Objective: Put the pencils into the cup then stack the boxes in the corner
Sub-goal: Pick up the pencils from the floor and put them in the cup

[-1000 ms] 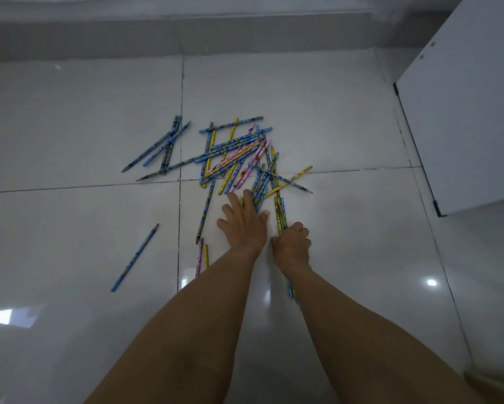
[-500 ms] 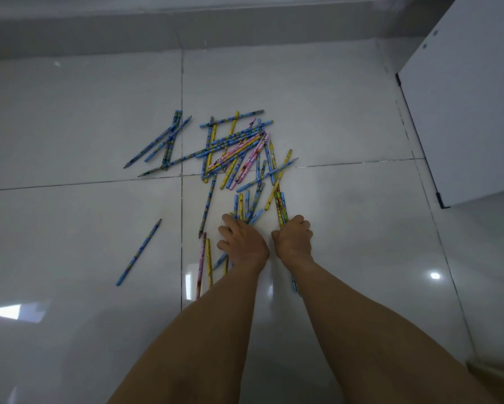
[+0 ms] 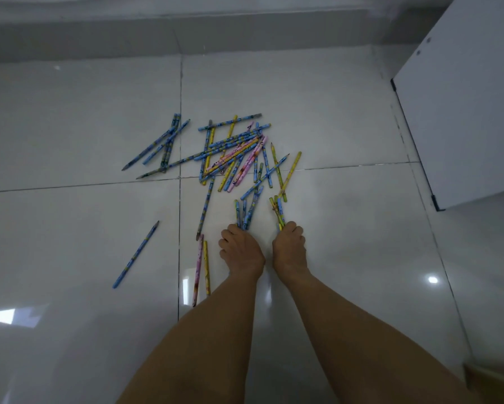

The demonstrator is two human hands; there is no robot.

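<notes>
I see my left hand [image 3: 240,252] at lower centre of the frame, fingers curled around a few blue pencils [image 3: 245,212], and just right of it my right hand [image 3: 288,247] fisted on a yellow and blue bunch [image 3: 277,211], both bunches fanning up-frame. The main pile of pencils [image 3: 233,153] lies crisscrossed on the white tile floor [image 3: 347,126] above my hands, at centre frame. A pink and yellow pair [image 3: 202,266] lies left of my left wrist, one blue pencil [image 3: 135,255] sits alone farther left, and a white cabinet panel [image 3: 463,112] fills the upper right.
</notes>
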